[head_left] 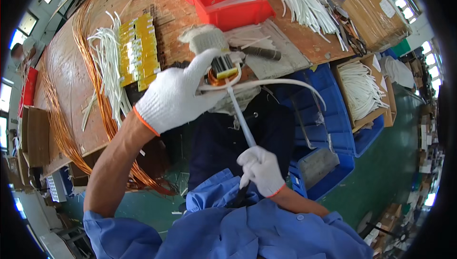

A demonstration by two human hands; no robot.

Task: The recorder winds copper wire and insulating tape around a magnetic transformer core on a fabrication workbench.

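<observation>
"Metal core (222,63) first! Where is it in the head view?"

"It's up in the left hand (178,93), near the edge of the brown counter (71,93). The thumb is on one side and the fingers are curled under it, so that hand is holding on."

"And the right hand (262,169)?"

"That one is closed around a long pale stick (242,123). The stick points up at the core. I can't tell if its tip goes in or just touches."

"How much is done?"

"Some, I think. Copper wire (216,79) is in the core, and a yellow piece (227,74) sits on the end near us. A white tube (285,82) is by the core too, but its long end sticks out loose to the right. So that part looks not finished to me."

"What else is left?"

"I can't say for sure. Lots of parts lie about: yellow sheets (138,49) and white tubes (107,52) on the left, a red bin (233,14) at the back, and a box (346,98) full of more tubes on the right."
</observation>
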